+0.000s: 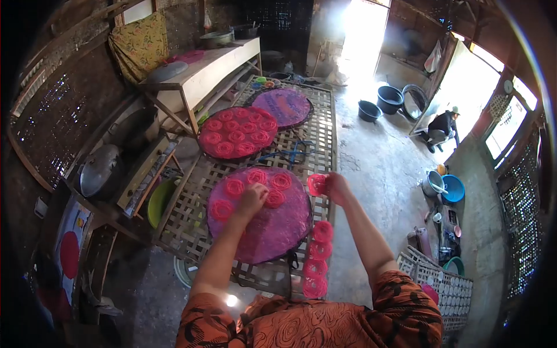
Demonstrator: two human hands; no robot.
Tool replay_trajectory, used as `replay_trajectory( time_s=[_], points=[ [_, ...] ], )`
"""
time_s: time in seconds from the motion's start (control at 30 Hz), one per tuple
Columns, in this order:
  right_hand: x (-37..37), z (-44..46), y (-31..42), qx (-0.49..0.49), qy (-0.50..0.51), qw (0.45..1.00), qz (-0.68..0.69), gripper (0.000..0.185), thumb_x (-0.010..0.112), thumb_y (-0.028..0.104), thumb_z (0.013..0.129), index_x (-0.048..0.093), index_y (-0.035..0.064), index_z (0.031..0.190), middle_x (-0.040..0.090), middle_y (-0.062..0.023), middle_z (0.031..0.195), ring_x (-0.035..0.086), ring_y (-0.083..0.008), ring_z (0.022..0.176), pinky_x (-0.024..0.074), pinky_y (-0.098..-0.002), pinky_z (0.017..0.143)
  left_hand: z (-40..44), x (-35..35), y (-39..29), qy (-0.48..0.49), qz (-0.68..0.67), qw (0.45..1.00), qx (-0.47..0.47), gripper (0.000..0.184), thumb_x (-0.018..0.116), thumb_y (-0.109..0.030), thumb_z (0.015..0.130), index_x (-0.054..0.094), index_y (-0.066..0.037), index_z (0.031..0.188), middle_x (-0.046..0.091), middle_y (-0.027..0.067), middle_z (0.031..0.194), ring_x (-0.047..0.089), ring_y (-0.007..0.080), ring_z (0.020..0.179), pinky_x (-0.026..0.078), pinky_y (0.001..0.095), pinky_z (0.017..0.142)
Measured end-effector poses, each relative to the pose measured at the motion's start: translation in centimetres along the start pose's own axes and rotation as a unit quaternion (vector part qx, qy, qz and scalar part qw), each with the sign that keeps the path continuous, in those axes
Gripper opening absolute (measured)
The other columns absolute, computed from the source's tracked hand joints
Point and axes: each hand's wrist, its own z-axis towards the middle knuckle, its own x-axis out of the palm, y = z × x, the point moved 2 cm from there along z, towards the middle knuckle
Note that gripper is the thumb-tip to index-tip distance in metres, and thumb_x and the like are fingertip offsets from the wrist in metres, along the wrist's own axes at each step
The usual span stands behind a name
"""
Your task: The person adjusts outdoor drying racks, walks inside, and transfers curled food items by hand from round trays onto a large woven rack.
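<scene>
Left hand: the left hand (255,200) is over the near tray (272,235), fingers pinched in, right by a pink ring (274,199); I can't tell if it grips anything.
Right hand: the right hand (337,188) is at 2 o'clock from the near tray, fingers curled on the edge of a held ring (317,184), maybe gripped there so it keeps its round shape.
Pink rings: five lie on the near tray, from 9 to 1 o'clock, side by side, maybe so they don't stick together.
Ring row: four more rings (315,268) sit in a line at 4 o'clock, perhaps to be easy for the right hand to reach.
Full tray: at about 11:30, a full tray (238,152) has many rings, set close, likely to save room.
Bench: the woven bench (326,133) is under the trays; its holes may let air in.
In the way: blue straps (293,153) lie between the near tray and the full tray; the left arm hides part of the near tray.
Far off: black tubs (390,100) at 1:30, a person (444,127) low down at 2.
</scene>
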Motion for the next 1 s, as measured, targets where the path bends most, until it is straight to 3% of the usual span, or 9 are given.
replay_trajectory(
  time_s=[0.07, 0.37, 0.43, 0.5, 0.6, 0.7, 0.73, 0.9, 1.0],
  points=[
    [1.7, -4.9, 1.8, -0.06, -0.02, 0.985, -0.159, 0.021, 0.057, 0.01, 0.087, 0.057, 0.0006, 0.106, 0.066, -0.0096, 0.087, 0.065, -0.0181, 0.071, 0.055, -0.0319, 0.065, -1.0, 0.1, -1.5, 0.066, 0.053, 0.988, 0.13, 0.02, 0.066, -0.015, 0.079, 0.062, -0.005, 0.096, 0.062, 0.0109, 0.097, 0.059, 0.0311, 0.095, 0.049, 0.04, 0.081],
    [0.2, -7.2, -1.1, -0.055, -0.035, 0.865, -0.498, 0.028, 0.062, 0.001, 0.078, 0.061, -0.0019, 0.107, 0.067, -0.0116, 0.104, 0.067, -0.0206, 0.082, 0.0547, -0.0308, 0.072, -1.8, 2.6, -2.5, 0.081, 0.294, 0.926, 0.22, 0.013, 0.061, -0.013, 0.078, 0.057, -0.009, 0.089, 0.057, 0.0065, 0.09, 0.061, 0.0228, 0.086, 0.051, 0.0352, 0.076],
    [3.0, -5.8, -1.6, -0.321, -0.019, 0.508, -0.799, 0.023, 0.062, 0.003, 0.075, 0.066, -0.0028, 0.097, 0.066, -0.0123, 0.107, 0.065, -0.0284, 0.091, 0.0527, -0.0348, 0.081, -1.7, 2.3, -2.5, 0.07, 0.281, 0.93, 0.227, 0.013, 0.06, -0.012, 0.077, 0.057, -0.008, 0.09, 0.058, 0.0066, 0.09, 0.062, 0.0231, 0.085, 0.051, 0.0361, 0.075],
    [7.4, -4.3, -1.6, -0.371, 0.019, 0.663, -0.65, 0.021, 0.059, 0.004, 0.076, 0.067, -0.0029, 0.094, 0.064, -0.0154, 0.109, 0.061, -0.0333, 0.096, 0.049, -0.0378, 0.087, -1.8, 2.4, -2.5, 0.063, 0.265, 0.932, 0.24, 0.013, 0.058, -0.012, 0.077, 0.057, -0.008, 0.09, 0.058, 0.0067, 0.09, 0.062, 0.0235, 0.084, 0.052, 0.0371, 0.074],
    [9.9, 0.2, -4.0, -0.369, 0.066, 0.659, -0.653, 0.021, 0.055, 0.003, 0.078, 0.068, -0.0006, 0.094, 0.063, -0.0176, 0.11, 0.061, -0.0331, 0.096, 0.0485, -0.0388, 0.087, -1.6, 2.8, -1.9, 0.065, 0.259, 0.939, 0.216, 0.012, 0.058, -0.013, 0.079, 0.057, -0.007, 0.089, 0.06, 0.0081, 0.09, 0.062, 0.0254, 0.084, 0.051, 0.0388, 0.073],
    [8.1, 7.0, -7.9, -0.414, 0.106, 0.49, -0.76, 0.014, 0.055, 0.01, 0.082, 0.067, 0.0035, 0.084, 0.065, -0.0178, 0.096, 0.062, -0.036, 0.089, 0.0495, -0.0414, 0.079, -1.1, 2.3, -1.0, 0.032, 0.188, 0.973, 0.13, 0.013, 0.058, -0.01, 0.08, 0.057, -0.005, 0.092, 0.062, 0.0114, 0.092, 0.062, 0.0304, 0.083, 0.05, 0.0405, 0.072],
    [8.9, 6.4, -7.3, -0.418, 0.109, 0.49, -0.757, 0.014, 0.055, 0.01, 0.082, 0.067, 0.0035, 0.084, 0.065, -0.0178, 0.096, 0.062, -0.036, 0.089, 0.0495, -0.0414, 0.079, -0.8, 1.8, -0.8, 0.003, 0.11, 0.989, 0.103, 0.012, 0.057, -0.01, 0.084, 0.057, -0.005, 0.094, 0.062, 0.0111, 0.09, 0.062, 0.0283, 0.081, 0.05, 0.0383, 0.072],
    [8.3, 5.4, -1.0, -0.19, 0.005, 0.922, -0.336, 0.022, 0.059, 0.015, 0.089, 0.064, -0.0012, 0.103, 0.068, -0.0101, 0.094, 0.066, -0.0221, 0.086, 0.0512, -0.0321, 0.081, 0.9, -1.6, 2.2, -0.153, -0.229, 0.959, -0.064, 0.017, 0.053, -0.02, 0.094, 0.056, -0.004, 0.1, 0.061, 0.0079, 0.091, 0.059, 0.0169, 0.085, 0.047, 0.0303, 0.078],
    [5.9, 3.6, 2.1, -0.191, 0.021, 0.949, -0.25, 0.018, 0.061, 0.019, 0.09, 0.068, 0.0029, 0.093, 0.069, -0.0047, 0.087, 0.062, -0.011, 0.082, 0.0488, -0.0265, 0.07, 0.3, -5.3, 2.5, -0.179, -0.361, 0.909, -0.107, 0.016, 0.055, -0.018, 0.094, 0.056, -0.004, 0.1, 0.059, 0.0031, 0.09, 0.055, 0.0109, 0.082, 0.046, 0.0271, 0.076]
  ],
)
